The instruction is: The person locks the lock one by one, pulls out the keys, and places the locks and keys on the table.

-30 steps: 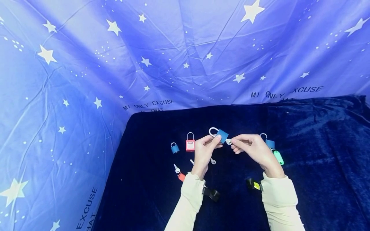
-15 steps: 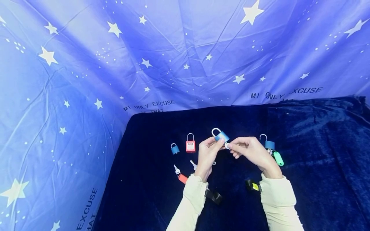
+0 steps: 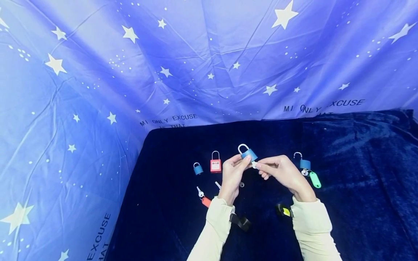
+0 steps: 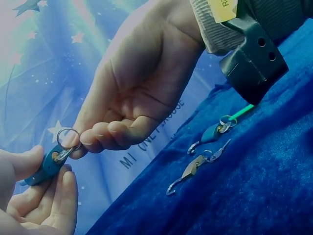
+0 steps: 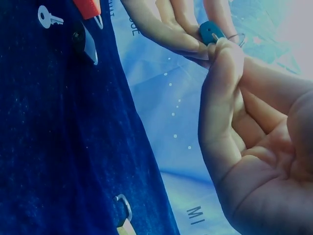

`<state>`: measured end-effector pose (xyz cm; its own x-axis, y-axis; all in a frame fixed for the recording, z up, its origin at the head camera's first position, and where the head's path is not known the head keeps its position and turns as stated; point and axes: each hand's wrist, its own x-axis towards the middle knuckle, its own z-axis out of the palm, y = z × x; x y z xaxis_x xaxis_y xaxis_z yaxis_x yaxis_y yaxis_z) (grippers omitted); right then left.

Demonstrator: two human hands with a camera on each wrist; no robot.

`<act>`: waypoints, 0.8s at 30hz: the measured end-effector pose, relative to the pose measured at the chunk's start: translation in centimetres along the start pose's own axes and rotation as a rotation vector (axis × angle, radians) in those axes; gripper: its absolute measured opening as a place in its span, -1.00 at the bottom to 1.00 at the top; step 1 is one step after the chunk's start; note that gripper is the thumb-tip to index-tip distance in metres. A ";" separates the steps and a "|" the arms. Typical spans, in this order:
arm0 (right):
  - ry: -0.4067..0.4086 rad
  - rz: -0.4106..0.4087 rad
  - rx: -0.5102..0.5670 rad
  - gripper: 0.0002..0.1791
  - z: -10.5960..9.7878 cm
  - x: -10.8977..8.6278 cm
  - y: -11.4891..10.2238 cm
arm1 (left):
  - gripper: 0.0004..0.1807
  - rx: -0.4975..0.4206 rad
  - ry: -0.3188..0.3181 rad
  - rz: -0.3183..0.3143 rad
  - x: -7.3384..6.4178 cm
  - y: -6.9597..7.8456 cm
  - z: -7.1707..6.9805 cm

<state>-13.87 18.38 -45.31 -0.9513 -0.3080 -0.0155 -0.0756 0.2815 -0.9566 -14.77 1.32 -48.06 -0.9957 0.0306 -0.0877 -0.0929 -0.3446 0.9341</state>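
Observation:
My left hand [image 3: 232,177] grips a blue padlock [image 3: 249,155] by its body, thumb on the front, with the shackle pointing up. The right hand [image 3: 281,173] pinches a small silver key [image 3: 254,165] at the padlock's lower end. In the left wrist view the key [image 4: 62,154] stands at the brass keyhole face of the padlock [image 4: 45,169], and a split ring [image 4: 68,138] hangs from its head. In the right wrist view the padlock [image 5: 209,32] shows end-on between both hands' fingertips.
On the dark blue velvet lie a small blue padlock [image 3: 198,169], a red padlock [image 3: 215,166] and a key with a red tag [image 3: 205,202]. A blue padlock with raised shackle [image 3: 305,164] bears a green tag [image 3: 315,179]. A brass padlock [image 4: 193,167] lies beside it.
The padlock has turned from lying sideways, keyhole to the right, to a steeper tilt with its keyhole end lower. The right hand's fingertips have moved down and left with the key.

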 end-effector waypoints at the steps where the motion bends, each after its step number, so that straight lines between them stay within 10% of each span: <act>1: 0.003 0.002 0.006 -0.75 0.0 0.0 0.0 | -0.74 -0.004 0.005 0.002 0.0 0.0 0.0; 11: -0.019 0.020 0.045 -0.72 -0.4 -0.7 -0.1 | -0.81 -0.166 0.177 0.058 0.6 0.6 -0.9; 24: -0.038 0.039 0.029 -0.73 -0.5 -0.4 0.0 | -0.79 -0.046 0.132 0.022 0.8 0.8 -1.2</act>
<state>-13.62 18.95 -45.17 -0.9411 -0.3320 -0.0632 -0.0296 0.2673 -0.9632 -15.59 -0.09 -47.81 -0.9884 -0.0997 -0.1146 -0.0676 -0.3868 0.9197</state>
